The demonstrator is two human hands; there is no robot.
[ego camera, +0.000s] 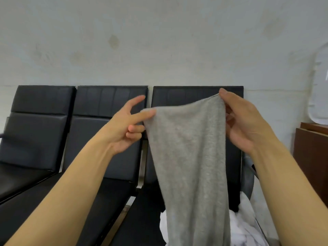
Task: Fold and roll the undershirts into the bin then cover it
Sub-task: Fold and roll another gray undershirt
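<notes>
A stained pale wall fills the upper half of the view. Below it runs a row of three black seats, a bench of sorts. At the right edge stands a brown cabinet, with a clear plastic piece, possibly a lid, leaning on the wall above it; I cannot tell for certain what it is. No bin shows.

A grey undershirt hangs in mid-air in front of the rightmost seat, held up by its top edge and trailing down out of view at the bottom. Behind its lower part a heap of white cloth, likely more undershirts, lies on that seat.

The right hand has a pinching grip on the top right corner of the grey shirt, thumb on top. The left hand touches the top left corner with its forefinger stretched along the edge and the lower fingers curled; the frame is blurred there, so whether it truly pinches the cloth I cannot tell.

By my judgement the task is at an early stage: this shirt is only held up, not yet folded or rolled, the white heap waits, and filling and covering the bin remain.
</notes>
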